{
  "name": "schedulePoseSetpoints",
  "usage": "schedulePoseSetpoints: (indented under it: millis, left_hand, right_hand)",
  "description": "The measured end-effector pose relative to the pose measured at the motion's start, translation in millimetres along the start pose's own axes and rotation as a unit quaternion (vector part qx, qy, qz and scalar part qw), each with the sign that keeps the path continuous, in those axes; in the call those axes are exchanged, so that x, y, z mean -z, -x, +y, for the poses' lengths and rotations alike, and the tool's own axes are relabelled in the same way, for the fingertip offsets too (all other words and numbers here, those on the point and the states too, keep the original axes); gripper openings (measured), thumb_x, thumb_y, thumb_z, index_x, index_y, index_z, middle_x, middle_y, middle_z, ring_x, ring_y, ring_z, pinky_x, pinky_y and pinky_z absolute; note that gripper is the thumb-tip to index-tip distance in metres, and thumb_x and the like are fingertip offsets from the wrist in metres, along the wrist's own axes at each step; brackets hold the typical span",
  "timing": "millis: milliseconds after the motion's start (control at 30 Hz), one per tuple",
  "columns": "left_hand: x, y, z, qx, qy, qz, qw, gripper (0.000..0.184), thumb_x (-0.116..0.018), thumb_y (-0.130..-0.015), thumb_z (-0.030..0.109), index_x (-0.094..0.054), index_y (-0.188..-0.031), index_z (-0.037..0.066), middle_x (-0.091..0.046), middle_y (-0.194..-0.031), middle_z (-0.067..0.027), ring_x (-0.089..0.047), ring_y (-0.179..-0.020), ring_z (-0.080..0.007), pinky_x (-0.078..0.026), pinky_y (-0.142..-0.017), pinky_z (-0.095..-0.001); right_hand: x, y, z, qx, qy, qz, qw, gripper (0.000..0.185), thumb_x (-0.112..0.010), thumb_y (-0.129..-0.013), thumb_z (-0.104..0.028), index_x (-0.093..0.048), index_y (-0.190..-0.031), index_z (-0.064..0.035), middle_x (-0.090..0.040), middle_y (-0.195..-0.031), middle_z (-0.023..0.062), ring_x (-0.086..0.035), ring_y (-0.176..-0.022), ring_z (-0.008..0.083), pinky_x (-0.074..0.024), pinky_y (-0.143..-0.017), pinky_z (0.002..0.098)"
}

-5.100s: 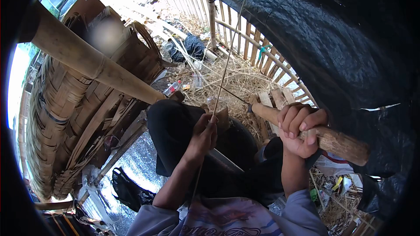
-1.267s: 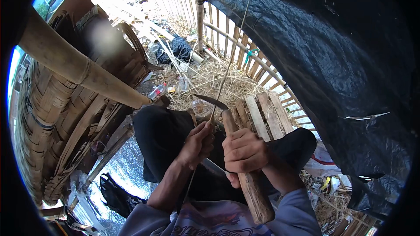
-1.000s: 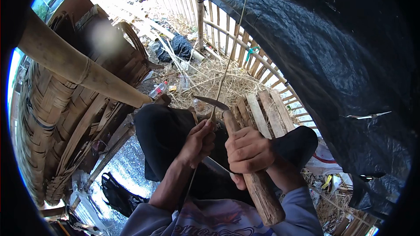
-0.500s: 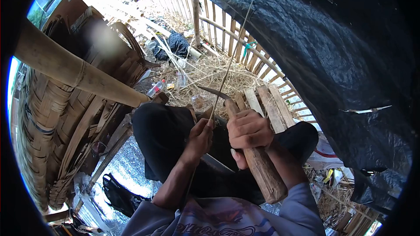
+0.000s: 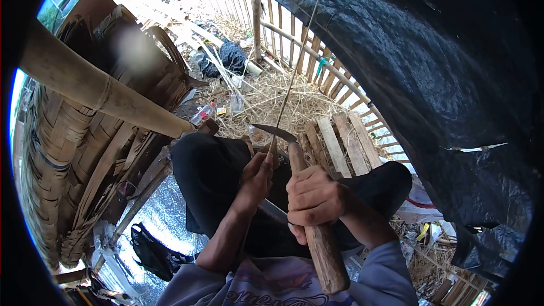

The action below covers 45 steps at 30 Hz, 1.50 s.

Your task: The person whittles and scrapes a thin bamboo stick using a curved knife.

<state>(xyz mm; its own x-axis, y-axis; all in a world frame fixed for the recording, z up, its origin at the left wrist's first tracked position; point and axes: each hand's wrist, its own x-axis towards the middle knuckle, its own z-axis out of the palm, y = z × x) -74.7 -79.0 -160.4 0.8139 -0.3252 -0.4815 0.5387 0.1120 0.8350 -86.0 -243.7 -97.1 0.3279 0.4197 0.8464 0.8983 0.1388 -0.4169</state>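
Note:
My right hand (image 5: 314, 195) is wrapped around the thick wooden handle (image 5: 327, 258) of a knife with a short, curved dark blade (image 5: 273, 131). In my left hand (image 5: 255, 178) I pinch a long, thin bamboo strip (image 5: 293, 73), which slants up and away from me. The blade crosses the strip just beyond my left fingertips and appears to touch it. Both hands are close together above my lap, between my bent knees. The strip's lower end is hidden behind my left hand and forearm.
A thick bamboo pole (image 5: 136, 110) slants in from the left beside woven bamboo panels (image 5: 59, 187). Wooden slats (image 5: 334, 144) lie beyond my knees on straw-covered ground. Black plastic sheeting (image 5: 442, 79) hangs at right, next to a bamboo fence (image 5: 323, 59). A black bag (image 5: 153, 252) lies lower left.
My right hand has moved left and slightly down with the knife, and its handle now stands more upright. The strip's far tip has shifted slightly left and up.

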Motion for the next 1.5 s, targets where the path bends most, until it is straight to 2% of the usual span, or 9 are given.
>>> schedulePoseSetpoints:
  millis: [500, 600, 800, 1000, 1033, 1067, 1133, 1267, 1500]
  left_hand:
    - [-4, -14, -15, -0.056, -0.065, 0.061, 0.994, 0.018, -0.046, -0.098, 0.026, -0.052, -0.089, 0.011, -0.037, -0.060, 0.0082, -0.031, -0.048, 0.0000, -0.025, -0.041, -0.0191]
    - [-1, -12, -22, -0.137, -0.098, 0.036, 0.985, 0.019, -0.046, -0.099, 0.025, -0.052, -0.088, 0.011, -0.037, -0.061, 0.0081, -0.032, -0.049, -0.0001, -0.026, -0.042, -0.0189]
    - [-3, -5, -18, -0.065, -0.051, 0.007, 0.997, 0.020, -0.046, -0.099, 0.024, -0.051, -0.085, 0.010, -0.037, -0.062, 0.0084, -0.031, -0.049, -0.0003, -0.026, -0.043, -0.0190]
    - [-1, -5, -6, -0.040, -0.044, 0.018, 0.998, 0.019, -0.047, -0.099, 0.026, -0.051, -0.088, 0.011, -0.036, -0.062, 0.0092, -0.029, -0.049, 0.0008, -0.023, -0.041, -0.0188]
    - [2, -1, 1, 0.003, -0.077, 0.019, 0.997, 0.022, -0.046, -0.098, 0.027, -0.056, -0.090, 0.009, -0.051, -0.073, 0.0053, -0.047, -0.068, -0.0027, -0.040, -0.059, -0.0210]
    - [1, 0, -5, 0.008, -0.078, 0.020, 0.997, 0.022, -0.046, -0.098, 0.027, -0.056, -0.090, 0.009, -0.051, -0.073, 0.0053, -0.047, -0.068, -0.0027, -0.040, -0.059, -0.0210]
    - [-7, -2, -12, -0.068, -0.020, -0.008, 0.997, 0.023, -0.046, -0.098, 0.027, -0.055, -0.086, 0.009, -0.046, -0.068, 0.0072, -0.041, -0.059, -0.0010, -0.033, -0.050, -0.0205]
    - [-1, -3, -6, -0.009, -0.032, 0.004, 0.999, 0.020, -0.044, -0.099, 0.027, -0.050, -0.089, 0.012, -0.033, -0.059, 0.0089, -0.027, -0.044, -0.0012, -0.020, -0.038, -0.0198]
    - [-2, -11, -15, 0.014, 0.082, -0.033, 0.996, 0.021, -0.044, -0.099, 0.029, -0.049, -0.087, 0.013, -0.031, -0.055, 0.0087, -0.023, -0.039, -0.0015, -0.016, -0.034, -0.0211]
  right_hand:
    - [-7, 5, 17, -0.003, 0.025, -0.029, 0.999, 0.023, -0.077, -0.068, -0.019, -0.058, -0.073, -0.0071, -0.051, -0.061, -0.0031, -0.055, -0.053, 0.0134, -0.0468, -0.053, 0.0275]
    - [-12, 2, 10, -0.002, 0.057, -0.051, 0.997, 0.023, -0.077, -0.067, -0.018, -0.057, -0.072, -0.0068, -0.049, -0.060, -0.0028, -0.054, -0.053, 0.0129, -0.0458, -0.051, 0.0271]
    - [-2, 15, 31, -0.023, 0.114, -0.084, 0.990, 0.025, -0.077, -0.065, -0.019, -0.057, -0.074, -0.0068, -0.049, -0.060, -0.0019, -0.054, -0.053, 0.0149, -0.0472, -0.052, 0.0296]
    - [-7, 3, 13, -0.001, 0.020, -0.031, 0.999, 0.024, -0.077, -0.067, -0.019, -0.058, -0.075, -0.0068, -0.053, -0.061, -0.0018, -0.056, -0.053, 0.0149, -0.0480, -0.054, 0.0295]
    - [-9, 6, 17, -0.003, 0.028, -0.031, 0.999, 0.024, -0.077, -0.067, -0.019, -0.058, -0.075, -0.0069, -0.053, -0.061, -0.0019, -0.056, -0.053, 0.0148, -0.0479, -0.054, 0.0292]
    - [-11, 10, 19, -0.009, 0.036, -0.029, 0.999, 0.024, -0.078, -0.068, -0.019, -0.058, -0.075, -0.0070, -0.052, -0.061, -0.0020, -0.056, -0.052, 0.0147, -0.0479, -0.055, 0.0290]
    - [-3, 12, 24, -0.022, 0.076, -0.035, 0.996, 0.025, -0.078, -0.067, -0.021, -0.059, -0.075, -0.0073, -0.052, -0.061, -0.0021, -0.055, -0.053, 0.0146, -0.0478, -0.055, 0.0288]
    - [-6, 6, 14, -0.010, 0.059, -0.024, 0.998, 0.027, -0.079, -0.064, -0.021, -0.059, -0.076, -0.0079, -0.052, -0.062, -0.0025, -0.056, -0.054, 0.0143, -0.0472, -0.054, 0.0288]
    - [-2, 10, 17, -0.022, 0.066, -0.041, 0.997, 0.025, -0.078, -0.066, -0.020, -0.058, -0.076, -0.0080, -0.053, -0.062, -0.0029, -0.056, -0.054, 0.0144, -0.0478, -0.055, 0.0292]
